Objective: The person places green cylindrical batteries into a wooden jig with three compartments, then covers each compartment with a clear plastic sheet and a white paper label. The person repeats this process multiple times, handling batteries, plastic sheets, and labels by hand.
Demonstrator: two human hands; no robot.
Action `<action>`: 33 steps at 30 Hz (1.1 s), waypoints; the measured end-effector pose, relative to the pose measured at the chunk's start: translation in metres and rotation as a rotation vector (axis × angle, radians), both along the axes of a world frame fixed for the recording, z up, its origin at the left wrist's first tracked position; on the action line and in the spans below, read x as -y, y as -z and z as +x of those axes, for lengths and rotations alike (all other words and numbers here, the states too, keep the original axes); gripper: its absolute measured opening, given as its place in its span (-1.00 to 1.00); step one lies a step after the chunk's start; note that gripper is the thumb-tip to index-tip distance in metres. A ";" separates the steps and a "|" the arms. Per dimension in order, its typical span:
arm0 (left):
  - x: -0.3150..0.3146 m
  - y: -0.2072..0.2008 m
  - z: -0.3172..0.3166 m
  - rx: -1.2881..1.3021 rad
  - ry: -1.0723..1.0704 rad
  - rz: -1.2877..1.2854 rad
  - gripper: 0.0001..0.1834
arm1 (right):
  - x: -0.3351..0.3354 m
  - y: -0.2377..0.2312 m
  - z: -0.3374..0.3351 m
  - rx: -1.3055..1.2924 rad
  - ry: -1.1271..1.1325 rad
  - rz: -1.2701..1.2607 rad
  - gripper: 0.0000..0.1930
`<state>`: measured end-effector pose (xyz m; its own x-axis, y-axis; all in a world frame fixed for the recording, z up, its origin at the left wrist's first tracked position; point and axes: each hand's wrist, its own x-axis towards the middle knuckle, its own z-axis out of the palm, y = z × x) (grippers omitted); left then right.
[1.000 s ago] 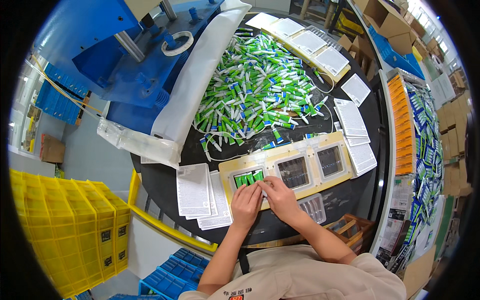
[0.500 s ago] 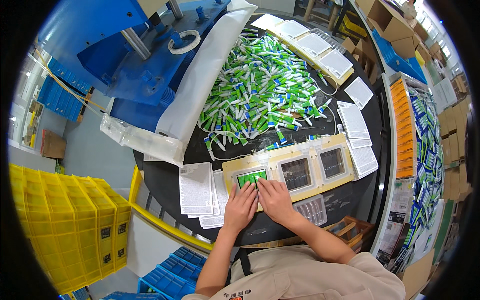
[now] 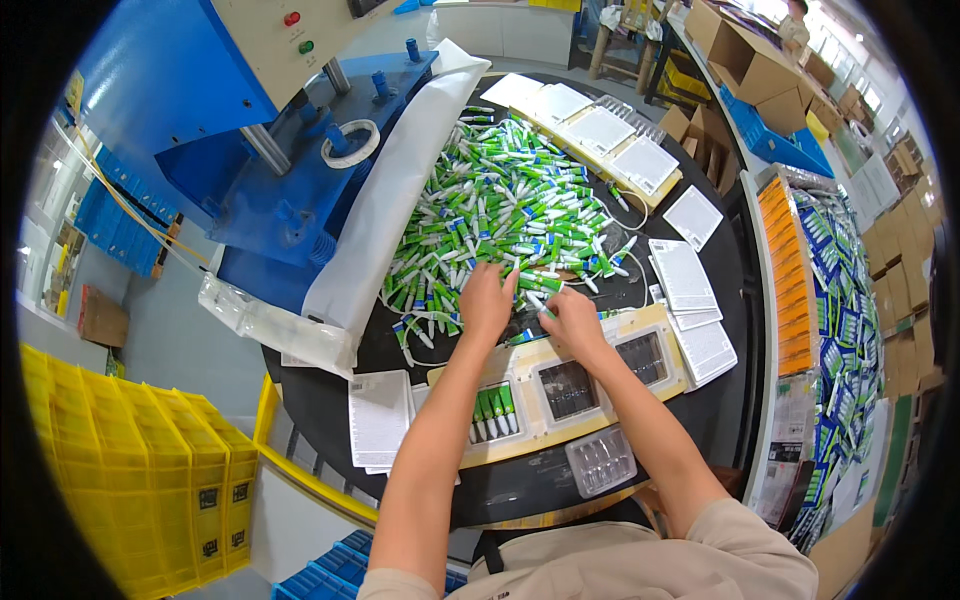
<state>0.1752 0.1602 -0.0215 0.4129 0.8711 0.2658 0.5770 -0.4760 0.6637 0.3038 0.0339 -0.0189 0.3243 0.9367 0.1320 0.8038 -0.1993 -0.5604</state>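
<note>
My left hand (image 3: 487, 303) reaches into the near edge of a heap of small green-and-white tubes (image 3: 500, 200), thumb and fingers apart. To its right, my right hand (image 3: 575, 322) is closed around a small tube (image 3: 546, 312) whose white end shows at the fingertips. Below both hands lies a cream-coloured frame (image 3: 530, 402) with three openings. Several green tubes with white caps (image 3: 494, 412) lie side by side in the left opening. Clear plastic trays show in the middle opening (image 3: 570, 390) and the right one, without tubes. My left forearm covers the frame's left end.
A loose clear blister tray (image 3: 600, 462) lies near the table's front edge. White printed cards (image 3: 380, 415) are stacked at left, more cards (image 3: 686, 280) at right. A second frame (image 3: 655, 195) bears cards at the back. A blue press (image 3: 290, 220) stands at left, yellow crates (image 3: 130, 470) below it.
Both hands have left the frame's left opening and moved forward to the tube heap. Tubes in that opening are now uncovered. My right hand now holds a tube; the view has shifted slightly.
</note>
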 end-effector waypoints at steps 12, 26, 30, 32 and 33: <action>0.033 -0.019 -0.004 0.336 0.061 -0.217 -0.92 | 0.114 -0.005 -0.016 0.332 -0.720 0.283 -0.68; 0.229 -0.013 -0.039 0.338 0.018 0.177 -0.71 | -0.027 0.006 0.038 0.150 -0.238 -0.170 -0.77; 0.221 0.003 -0.038 0.157 0.146 0.358 -0.71 | 0.038 -0.024 0.068 -0.118 -0.375 0.200 -0.68; 0.220 0.009 -0.036 0.119 0.129 0.395 -0.72 | 0.083 -0.031 0.066 0.031 -0.501 0.324 -0.57; 0.220 0.012 -0.035 0.096 0.122 0.392 -0.72 | 0.100 -0.031 0.062 0.052 -0.575 0.293 -0.57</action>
<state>0.1403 -0.0602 -0.0331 0.4638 0.6425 0.6100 0.4453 -0.7643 0.4665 0.3655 -0.0661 0.0119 -0.2321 0.8818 0.4104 0.7644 0.4263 -0.4836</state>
